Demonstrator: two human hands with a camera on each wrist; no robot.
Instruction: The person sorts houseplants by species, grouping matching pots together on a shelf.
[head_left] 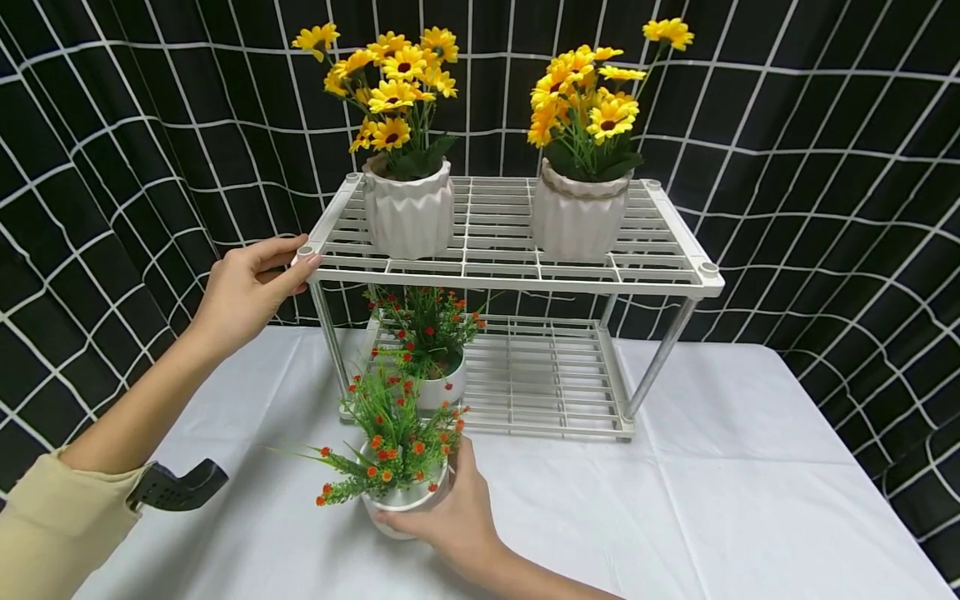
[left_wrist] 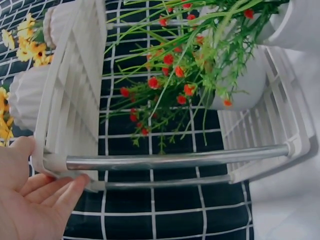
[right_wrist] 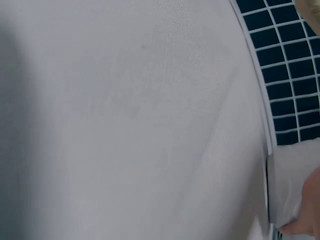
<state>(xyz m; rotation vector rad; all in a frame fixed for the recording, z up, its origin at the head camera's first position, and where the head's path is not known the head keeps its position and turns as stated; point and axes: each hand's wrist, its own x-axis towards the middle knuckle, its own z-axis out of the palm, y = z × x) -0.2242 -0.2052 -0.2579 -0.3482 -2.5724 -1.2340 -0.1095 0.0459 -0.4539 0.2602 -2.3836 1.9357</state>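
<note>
At the near left corner of a white two-tier rack (head_left: 510,285), my left hand (head_left: 242,290) pinches the upper shelf's edge. In the left wrist view, the fingers of that hand (left_wrist: 37,197) lie under the corner by a metal post (left_wrist: 175,159). My right hand (head_left: 467,521) grips a white pot (head_left: 408,502) of red-orange flowers from its right side, in front of the lower shelf. Just behind it, a similar flowerpot (head_left: 444,388) stands on the lower shelf's left part. A pale surface (right_wrist: 135,120) fills most of the right wrist view; I cannot tell what it is.
Two ribbed white pots of yellow flowers, one left (head_left: 411,212) and one right (head_left: 581,218), stand on the upper shelf. A white cloth (head_left: 735,492) covers the table. Black curtain with white grid lines (head_left: 810,167) hangs behind and at both sides.
</note>
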